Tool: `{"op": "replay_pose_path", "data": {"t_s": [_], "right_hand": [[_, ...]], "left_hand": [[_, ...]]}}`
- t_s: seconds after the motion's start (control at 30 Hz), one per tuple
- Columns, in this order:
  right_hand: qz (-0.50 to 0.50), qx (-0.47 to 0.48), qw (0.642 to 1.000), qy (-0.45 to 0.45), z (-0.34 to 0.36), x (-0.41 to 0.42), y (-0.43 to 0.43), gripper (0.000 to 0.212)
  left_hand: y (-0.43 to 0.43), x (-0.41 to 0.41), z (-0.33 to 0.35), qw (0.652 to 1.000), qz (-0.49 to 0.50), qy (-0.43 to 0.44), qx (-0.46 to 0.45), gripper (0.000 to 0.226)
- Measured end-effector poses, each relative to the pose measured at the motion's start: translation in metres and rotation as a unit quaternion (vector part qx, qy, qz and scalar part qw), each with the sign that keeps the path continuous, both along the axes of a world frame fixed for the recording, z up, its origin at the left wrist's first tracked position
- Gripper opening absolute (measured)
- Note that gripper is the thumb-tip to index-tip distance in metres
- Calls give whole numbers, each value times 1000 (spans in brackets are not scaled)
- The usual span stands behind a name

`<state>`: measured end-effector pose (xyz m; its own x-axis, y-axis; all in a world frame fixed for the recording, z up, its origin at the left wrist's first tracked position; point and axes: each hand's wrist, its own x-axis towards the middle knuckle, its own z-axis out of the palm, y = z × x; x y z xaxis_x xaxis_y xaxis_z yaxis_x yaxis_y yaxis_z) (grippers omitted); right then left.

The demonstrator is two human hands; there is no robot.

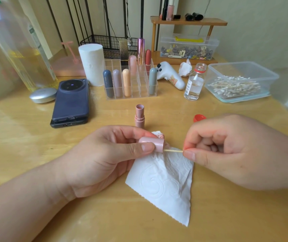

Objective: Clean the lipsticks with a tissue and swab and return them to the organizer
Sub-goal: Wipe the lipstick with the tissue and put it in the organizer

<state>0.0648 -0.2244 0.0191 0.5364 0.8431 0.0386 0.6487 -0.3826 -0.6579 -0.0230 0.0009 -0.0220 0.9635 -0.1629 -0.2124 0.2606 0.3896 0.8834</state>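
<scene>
Pink cap (pixel 151 144) crosswise (mouth toward swab (pixel 173 151))

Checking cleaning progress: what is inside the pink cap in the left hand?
The swab stick, pinched by the right hand, runs into the open end of the pink cap. Its tip and the cap's inside are hidden.

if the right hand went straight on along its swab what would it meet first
The cap held by the left hand; the swab that the right hand pinches seems inside its open end, though depth is unclear.
</scene>
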Motion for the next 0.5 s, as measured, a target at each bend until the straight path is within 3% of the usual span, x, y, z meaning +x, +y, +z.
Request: {"op": "replay_pose_path", "data": {"t_s": [0.27,0.5], "right_hand": [[-27,21,998,-52,1,0,3,19],[-5,-17,1000,-13,-3,-1,5,18]], "left_hand": [[1,0,1,1000,-12,2,12,26],[1,0,-1,1000,-8,2,18,26]]}}
